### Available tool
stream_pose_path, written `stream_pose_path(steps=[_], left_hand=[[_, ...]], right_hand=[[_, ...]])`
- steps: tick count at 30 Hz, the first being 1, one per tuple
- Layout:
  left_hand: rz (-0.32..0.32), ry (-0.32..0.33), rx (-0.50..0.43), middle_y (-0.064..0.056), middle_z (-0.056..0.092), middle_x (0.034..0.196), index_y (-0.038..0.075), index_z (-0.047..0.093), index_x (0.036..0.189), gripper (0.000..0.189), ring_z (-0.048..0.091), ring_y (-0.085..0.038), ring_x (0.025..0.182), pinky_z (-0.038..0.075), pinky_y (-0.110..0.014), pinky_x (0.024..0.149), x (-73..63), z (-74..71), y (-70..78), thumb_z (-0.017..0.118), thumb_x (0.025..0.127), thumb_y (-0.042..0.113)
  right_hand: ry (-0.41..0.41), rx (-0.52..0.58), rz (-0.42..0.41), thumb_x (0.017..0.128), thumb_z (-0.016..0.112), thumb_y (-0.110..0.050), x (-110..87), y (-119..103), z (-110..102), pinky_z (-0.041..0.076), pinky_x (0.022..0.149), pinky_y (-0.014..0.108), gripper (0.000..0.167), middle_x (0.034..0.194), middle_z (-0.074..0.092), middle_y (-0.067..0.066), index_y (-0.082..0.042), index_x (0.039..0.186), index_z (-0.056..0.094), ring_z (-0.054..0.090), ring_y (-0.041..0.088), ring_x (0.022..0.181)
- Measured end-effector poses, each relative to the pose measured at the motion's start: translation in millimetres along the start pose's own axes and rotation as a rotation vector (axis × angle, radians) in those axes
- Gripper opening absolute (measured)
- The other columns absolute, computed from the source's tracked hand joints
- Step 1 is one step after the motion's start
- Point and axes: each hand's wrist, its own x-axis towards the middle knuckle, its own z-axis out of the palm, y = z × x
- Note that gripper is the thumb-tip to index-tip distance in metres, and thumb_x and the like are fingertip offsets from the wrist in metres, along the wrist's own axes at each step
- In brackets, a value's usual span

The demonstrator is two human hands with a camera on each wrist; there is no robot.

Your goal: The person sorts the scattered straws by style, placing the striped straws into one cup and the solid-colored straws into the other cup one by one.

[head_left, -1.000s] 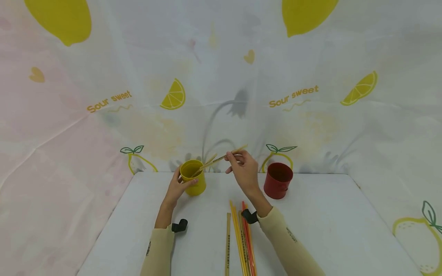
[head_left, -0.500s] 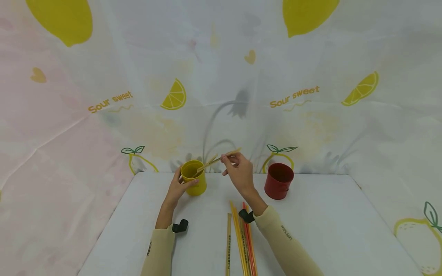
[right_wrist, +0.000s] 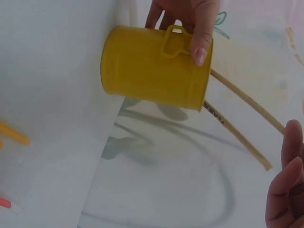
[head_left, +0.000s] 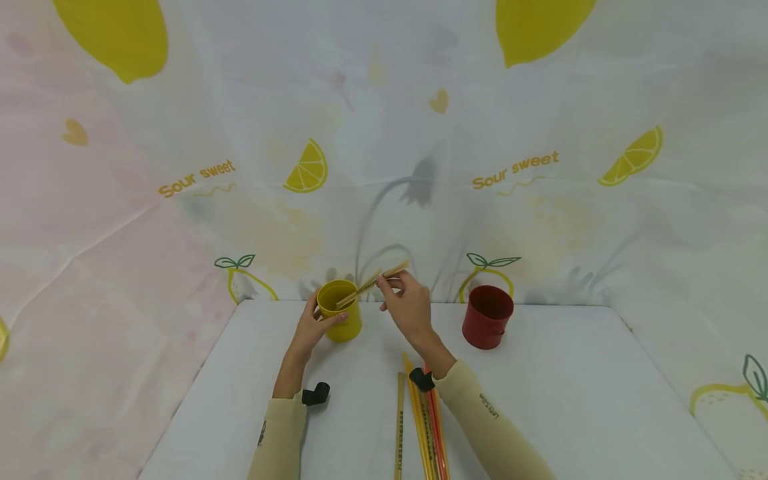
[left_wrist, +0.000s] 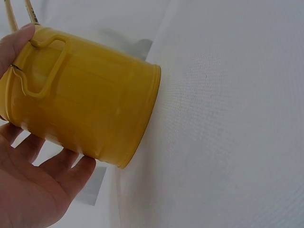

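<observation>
Fingers point(right_wrist: 292, 142), right hand point(head_left: 408, 307): pinched on one item. Fingers, left hand point(head_left: 313, 327): wrapped about a cup wall, thumb near the rim. Viewed by me, remotely.

Item 1. Held stick point(right_wrist: 247, 99), one, tan. It slanted towards 2 o'clock in the head view, lower end at the mouth of the yellow cup; how deep, I could not tell. I judged it light, stiff and rather smooth, liable to swivel in a loose pinch; best taken at mid-length, edges between fingertip and thumb.

Item 2. Yellow cup point(left_wrist: 90, 95), one, side handle. I judged it light when nearly unfilled, rigid, slick-walled, easily tipped; best held round the wall, below the rim.

Item 3. Second stick point(right_wrist: 240, 135), tan, leaning out of that cup between 1 and 2 o'clock.

Item 4. Loose sticks point(head_left: 418, 413), tan, yellow, red, on the worktop point(head_left: 570, 393), 5 o'clock from the yellow cup.

Item 5. Red cup point(head_left: 483, 329), at 3 o'clock, untouched.
</observation>
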Motion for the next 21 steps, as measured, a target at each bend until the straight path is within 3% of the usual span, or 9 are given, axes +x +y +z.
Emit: stream_pose_path(steps=[6,11,14,21], left_hand=[[0.004,0.003,0.018,-0.012,0.027,0.157,0.015,0.024,0.156,0.089,0.027,-0.042,0.142,0.024,-0.06,0.111,2.0,0.6,-2.7,0.078,0.086,0.019],[0.001,0.016,0.007,-0.009,0.026,0.158,0.02,0.025,0.156,0.09,0.025,-0.042,0.143,0.022,-0.061,0.112,12.0,-1.7,-21.2,0.08,0.085,0.021],[0.007,0.032,0.004,-0.005,0.027,0.157,0.025,0.027,0.155,0.089,0.026,-0.039,0.143,0.022,-0.061,0.112,16.5,-2.3,-30.8,0.081,0.084,0.025],[0.036,0.055,0.03,-0.003,0.029,0.156,0.026,0.028,0.154,0.09,0.027,-0.039,0.142,0.023,-0.062,0.111,15.8,-2.2,-32.6,0.082,0.082,0.029]], right_hand=[[-0.088,-0.102,0.035,0.097,0.065,-0.025,-5.3,4,1,0.031,0.032,0.025,0.02,0.099,0.075,0.004,-0.011,0.111,0.07,0.064,0.012,0.049],[-0.127,-0.117,0.042,0.098,0.064,-0.022,-11.0,10,0,0.035,0.035,0.024,0.03,0.106,0.073,0.011,-0.005,0.122,0.067,0.066,0.013,0.053],[-0.13,-0.12,0.049,0.097,0.065,-0.024,-13.8,12,-1,0.036,0.036,0.024,0.03,0.105,0.073,0.011,-0.006,0.122,0.067,0.066,0.011,0.052],[-0.148,-0.122,0.095,0.096,0.066,-0.027,-20.8,18,-7,0.039,0.04,0.024,0.028,0.103,0.074,0.006,-0.011,0.119,0.068,0.062,0.004,0.05]])
